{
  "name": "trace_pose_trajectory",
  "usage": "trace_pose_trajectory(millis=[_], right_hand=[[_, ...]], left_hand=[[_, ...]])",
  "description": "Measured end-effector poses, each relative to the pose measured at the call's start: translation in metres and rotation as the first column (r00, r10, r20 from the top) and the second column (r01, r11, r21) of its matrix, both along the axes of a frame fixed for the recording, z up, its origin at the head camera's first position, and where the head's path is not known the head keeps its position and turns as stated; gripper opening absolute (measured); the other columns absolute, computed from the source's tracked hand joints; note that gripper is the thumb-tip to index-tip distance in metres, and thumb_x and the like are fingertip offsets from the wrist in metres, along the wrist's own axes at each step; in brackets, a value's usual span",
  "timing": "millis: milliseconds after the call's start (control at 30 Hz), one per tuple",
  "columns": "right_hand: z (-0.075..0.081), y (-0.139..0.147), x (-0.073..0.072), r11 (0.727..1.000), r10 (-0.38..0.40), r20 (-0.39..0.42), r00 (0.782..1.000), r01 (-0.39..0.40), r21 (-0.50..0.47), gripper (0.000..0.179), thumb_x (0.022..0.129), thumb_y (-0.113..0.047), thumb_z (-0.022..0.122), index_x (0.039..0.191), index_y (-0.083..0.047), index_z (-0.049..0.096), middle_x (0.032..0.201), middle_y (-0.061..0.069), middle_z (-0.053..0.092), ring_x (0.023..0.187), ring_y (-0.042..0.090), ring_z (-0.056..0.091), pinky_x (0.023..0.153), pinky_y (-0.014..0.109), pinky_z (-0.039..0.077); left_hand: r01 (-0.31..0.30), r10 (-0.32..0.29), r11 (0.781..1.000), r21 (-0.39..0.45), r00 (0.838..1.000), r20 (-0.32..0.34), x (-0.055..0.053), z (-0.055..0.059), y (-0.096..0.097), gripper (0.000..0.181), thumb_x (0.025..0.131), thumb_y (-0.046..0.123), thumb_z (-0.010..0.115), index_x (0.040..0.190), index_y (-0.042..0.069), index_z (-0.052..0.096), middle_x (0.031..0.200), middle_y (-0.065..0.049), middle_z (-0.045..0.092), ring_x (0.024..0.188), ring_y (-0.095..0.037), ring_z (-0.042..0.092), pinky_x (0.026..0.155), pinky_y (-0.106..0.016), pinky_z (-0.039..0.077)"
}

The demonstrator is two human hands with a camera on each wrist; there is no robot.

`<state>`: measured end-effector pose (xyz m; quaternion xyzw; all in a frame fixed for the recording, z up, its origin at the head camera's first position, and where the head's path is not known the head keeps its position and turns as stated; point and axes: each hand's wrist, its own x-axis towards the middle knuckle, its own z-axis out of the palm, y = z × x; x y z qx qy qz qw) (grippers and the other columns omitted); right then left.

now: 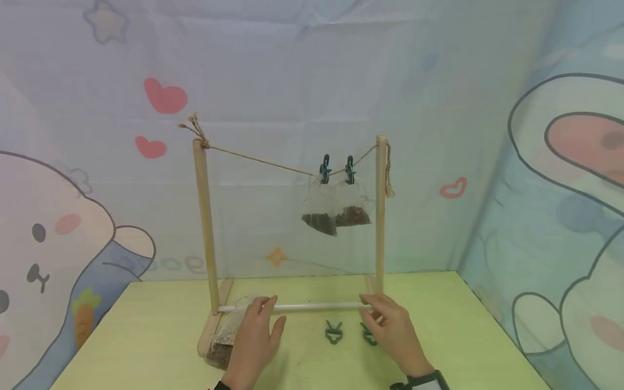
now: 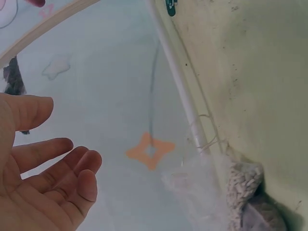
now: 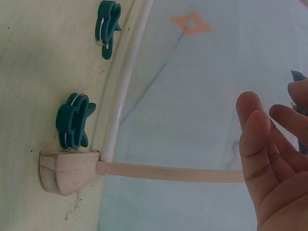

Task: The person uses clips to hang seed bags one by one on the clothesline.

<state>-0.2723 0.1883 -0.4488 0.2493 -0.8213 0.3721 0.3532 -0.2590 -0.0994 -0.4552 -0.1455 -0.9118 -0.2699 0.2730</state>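
Observation:
My left hand (image 1: 255, 338) hovers over the table near a clear plastic bag (image 1: 222, 346) with pale and brown contents; its fingers (image 2: 72, 187) are loosely bent and hold nothing. My right hand (image 1: 392, 330) is above a green clip (image 1: 368, 335), apart from it, with relaxed, empty fingers (image 3: 255, 144). A second green clip (image 1: 333, 332) lies between the hands. On the rope (image 1: 263, 161), two green clips (image 1: 325, 169) hold up two clear bags, one with dark contents (image 1: 319, 222) and one with reddish-brown contents (image 1: 353, 216).
A wooden frame has a left post (image 1: 207, 227), a right post (image 1: 381, 216) and a white crossbar (image 1: 312, 307) low between them. Its foot (image 3: 67, 171) rests on the table (image 1: 439, 325). A printed cloth (image 1: 273, 70) hangs behind.

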Motion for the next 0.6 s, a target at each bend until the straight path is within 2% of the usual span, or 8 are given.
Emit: trace_pose_trajectory(millis=[133, 267, 367, 467, 600], right_hand=[[-0.006, 0.002, 0.0, 1.0, -0.023, 0.073, 0.997, 0.024, -0.01, 0.025, 0.088, 0.003, 0.076, 0.113, 0.0, 0.077, 0.108, 0.012, 0.075, 0.068, 0.002, 0.064, 0.055, 0.019, 0.054], [-0.011, 0.005, -0.001, 0.997, -0.075, 0.154, 0.985, 0.073, 0.016, 0.024, 0.087, 0.004, 0.077, 0.111, 0.001, 0.077, 0.108, 0.013, 0.074, 0.069, 0.005, 0.064, 0.054, 0.019, 0.053], [-0.015, 0.006, -0.003, 0.99, -0.132, 0.231, 0.964, 0.116, 0.084, 0.022, 0.086, 0.002, 0.078, 0.108, 0.001, 0.077, 0.106, 0.013, 0.073, 0.074, 0.013, 0.067, 0.057, 0.022, 0.054], [-0.022, 0.008, -0.008, 0.976, -0.18, 0.317, 0.931, 0.128, 0.178, 0.022, 0.087, -0.001, 0.078, 0.109, 0.002, 0.076, 0.109, 0.016, 0.072, 0.087, 0.025, 0.07, 0.067, 0.031, 0.06], [-0.033, 0.011, -0.016, 0.951, -0.219, 0.361, 0.906, 0.116, 0.286, 0.023, 0.085, -0.003, 0.081, 0.106, 0.004, 0.076, 0.114, 0.022, 0.071, 0.1, 0.038, 0.068, 0.082, 0.047, 0.061]], left_hand=[[0.015, -0.015, 1.0, -0.007, 0.999, 0.041, 0.002, -0.003, 0.002, 0.042, 0.098, 0.016, 0.073, 0.134, -0.004, 0.063, 0.126, -0.02, 0.062, 0.111, -0.035, 0.063, 0.085, -0.045, 0.058], [0.046, -0.045, 0.998, -0.034, 0.999, 0.026, 0.004, -0.003, 0.009, 0.042, 0.098, 0.015, 0.073, 0.134, -0.004, 0.063, 0.126, -0.021, 0.061, 0.109, -0.034, 0.064, 0.083, -0.043, 0.058], [0.089, -0.09, 0.993, -0.077, 0.996, -0.007, 0.006, -0.005, 0.018, 0.04, 0.098, 0.015, 0.073, 0.132, -0.005, 0.063, 0.124, -0.021, 0.062, 0.105, -0.032, 0.066, 0.082, -0.042, 0.058], [0.133, -0.138, 0.983, -0.123, 0.99, -0.027, 0.007, -0.01, 0.029, 0.04, 0.097, 0.016, 0.073, 0.13, -0.005, 0.065, 0.122, -0.02, 0.064, 0.101, -0.029, 0.066, 0.081, -0.04, 0.059], [0.174, -0.18, 0.965, -0.195, 0.984, -0.015, 0.009, -0.019, 0.046, 0.041, 0.095, 0.017, 0.075, 0.129, -0.004, 0.066, 0.122, -0.016, 0.065, 0.1, -0.025, 0.065, 0.08, -0.034, 0.058]])
